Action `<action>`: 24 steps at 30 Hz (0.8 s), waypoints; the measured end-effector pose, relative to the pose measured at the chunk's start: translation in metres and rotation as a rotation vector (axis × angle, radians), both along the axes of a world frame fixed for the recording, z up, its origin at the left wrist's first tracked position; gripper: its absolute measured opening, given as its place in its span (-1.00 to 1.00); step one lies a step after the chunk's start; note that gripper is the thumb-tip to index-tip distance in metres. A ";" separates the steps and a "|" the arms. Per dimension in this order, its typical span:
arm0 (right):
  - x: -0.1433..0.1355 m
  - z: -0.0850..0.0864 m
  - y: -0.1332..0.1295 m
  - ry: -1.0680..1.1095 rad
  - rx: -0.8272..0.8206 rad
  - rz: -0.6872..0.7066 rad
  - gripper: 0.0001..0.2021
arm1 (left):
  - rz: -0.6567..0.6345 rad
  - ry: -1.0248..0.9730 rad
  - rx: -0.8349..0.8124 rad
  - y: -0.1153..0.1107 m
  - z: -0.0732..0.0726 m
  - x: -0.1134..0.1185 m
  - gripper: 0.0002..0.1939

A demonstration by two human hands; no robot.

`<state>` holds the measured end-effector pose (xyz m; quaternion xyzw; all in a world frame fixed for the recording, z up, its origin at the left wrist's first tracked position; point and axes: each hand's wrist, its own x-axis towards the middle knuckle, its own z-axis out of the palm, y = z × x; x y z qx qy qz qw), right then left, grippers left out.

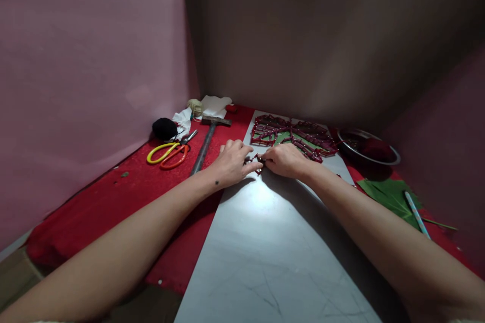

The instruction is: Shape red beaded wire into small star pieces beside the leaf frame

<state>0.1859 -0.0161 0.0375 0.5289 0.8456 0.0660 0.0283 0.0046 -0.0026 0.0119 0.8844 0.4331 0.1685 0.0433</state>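
A pale board (261, 242) bears a leaf-like pattern of nails wound with dark red thread (306, 136), with green patches under it. At the near edge of this pattern stands a small group of nails with red thread (258, 167). My left hand (234, 162) rests on the board to the left of these nails, fingers spread and thumb stretched towards them. From the right, my right hand (283, 159) touches the same spot with its fingers curled together in a pinch. What lies between those fingertips is too small to make out.
On the red cloth (125, 202) at left lie a hammer (206, 146), scissors (170, 154), a black yarn ball (164, 128) and a beige yarn ball (195, 107). A metal bowl (396, 157), a green leaf (390, 197) and a pen (417, 213) are at right. Walls stand close behind.
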 end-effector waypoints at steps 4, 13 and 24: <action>0.000 0.000 0.000 0.001 0.005 -0.003 -0.69 | -0.002 0.047 -0.029 0.004 -0.006 0.000 -0.52; -0.001 0.004 0.001 0.008 0.029 0.002 -0.68 | -0.081 0.101 0.041 0.009 -0.004 -0.003 -0.52; 0.006 0.011 0.050 0.207 -0.026 -0.237 -0.79 | -0.073 0.057 0.014 0.008 -0.006 -0.003 -0.51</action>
